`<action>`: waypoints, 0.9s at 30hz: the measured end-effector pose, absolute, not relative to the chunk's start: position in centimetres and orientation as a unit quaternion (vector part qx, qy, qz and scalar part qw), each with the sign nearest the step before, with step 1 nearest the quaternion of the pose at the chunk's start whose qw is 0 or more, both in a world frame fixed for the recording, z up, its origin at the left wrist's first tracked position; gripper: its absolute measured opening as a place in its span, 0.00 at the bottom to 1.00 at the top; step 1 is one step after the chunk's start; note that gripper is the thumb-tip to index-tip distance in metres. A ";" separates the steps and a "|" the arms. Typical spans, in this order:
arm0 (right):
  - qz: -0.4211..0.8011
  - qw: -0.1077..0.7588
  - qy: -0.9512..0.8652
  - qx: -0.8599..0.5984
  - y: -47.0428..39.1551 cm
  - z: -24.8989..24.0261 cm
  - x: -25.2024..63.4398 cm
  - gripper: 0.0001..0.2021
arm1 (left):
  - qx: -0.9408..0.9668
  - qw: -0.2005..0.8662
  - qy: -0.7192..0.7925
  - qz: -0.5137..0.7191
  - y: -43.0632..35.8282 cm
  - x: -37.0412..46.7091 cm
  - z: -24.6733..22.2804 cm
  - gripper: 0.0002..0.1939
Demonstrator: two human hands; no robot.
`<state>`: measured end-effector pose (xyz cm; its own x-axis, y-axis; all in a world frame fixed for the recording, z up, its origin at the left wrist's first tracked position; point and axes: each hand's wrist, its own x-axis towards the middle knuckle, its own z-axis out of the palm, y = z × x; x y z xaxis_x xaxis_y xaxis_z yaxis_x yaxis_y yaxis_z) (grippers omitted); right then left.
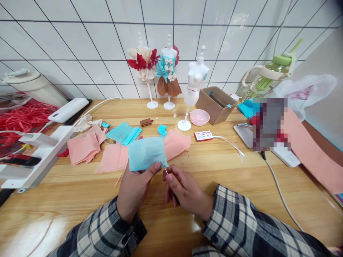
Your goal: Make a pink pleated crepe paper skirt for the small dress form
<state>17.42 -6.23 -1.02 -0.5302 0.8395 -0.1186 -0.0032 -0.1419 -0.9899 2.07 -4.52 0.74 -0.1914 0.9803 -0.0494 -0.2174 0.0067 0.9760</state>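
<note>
My left hand point(136, 191) pinches a light blue sheet of crepe paper point(147, 153) by its lower right corner, thumb on top and fingers behind. At that corner the paper is gathered into a small tuft. My right hand point(184, 187) is closed around a thin, silvery pointed tool point(166, 170), its tip touching the tuft; whether it is a needle or a scissor blade I cannot tell. Behind the blue sheet lie pink crepe paper pieces point(114, 159), and a folded stack of blue crepe paper point(124, 133) sits beyond.
Three small dress forms stand at the back, two dressed and one bare white form point(193, 76). Near them are a cardboard box point(217, 105), a pink bowl point(200, 117) and a red-and-white card point(203, 136). A power strip point(40, 159) lies left; a phone-like blurred patch covers the right.
</note>
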 end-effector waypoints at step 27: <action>0.639 0.311 -0.590 -0.383 -6.1 -0.8 17.8 0.19 | 0.401 0.500 0.498 0.584 -4.7 1.5 0.8 0.32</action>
<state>17.75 -6.11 -0.83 -0.5137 0.8492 -0.1225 0.0539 -0.1106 -0.9924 1.46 -4.69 0.82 -0.1784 0.9835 -0.0298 -0.1839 -0.0036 0.9829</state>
